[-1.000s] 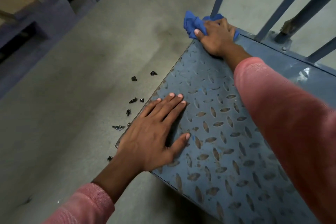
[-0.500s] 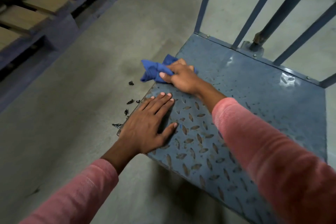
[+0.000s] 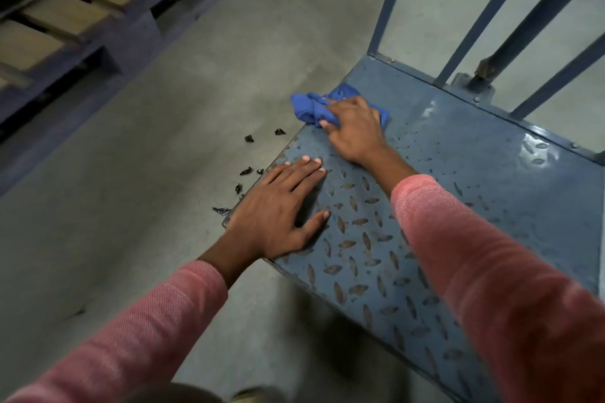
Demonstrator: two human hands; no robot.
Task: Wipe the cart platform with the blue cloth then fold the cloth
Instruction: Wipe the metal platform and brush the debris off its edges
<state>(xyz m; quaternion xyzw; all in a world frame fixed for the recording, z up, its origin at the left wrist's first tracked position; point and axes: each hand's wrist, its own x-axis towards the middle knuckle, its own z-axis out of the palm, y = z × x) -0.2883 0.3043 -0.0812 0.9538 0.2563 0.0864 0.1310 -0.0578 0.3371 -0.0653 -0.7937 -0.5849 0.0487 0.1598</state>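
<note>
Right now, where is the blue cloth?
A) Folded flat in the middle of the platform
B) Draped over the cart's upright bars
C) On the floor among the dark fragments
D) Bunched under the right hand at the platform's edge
D: the right hand holds the bunched blue cloth down at the edge of the cart platform, while the left hand lies flat nearby.

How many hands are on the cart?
2. The left hand lies flat on the cart platform near its left edge; the right hand grips the blue cloth farther back. None seems hidden.
</note>
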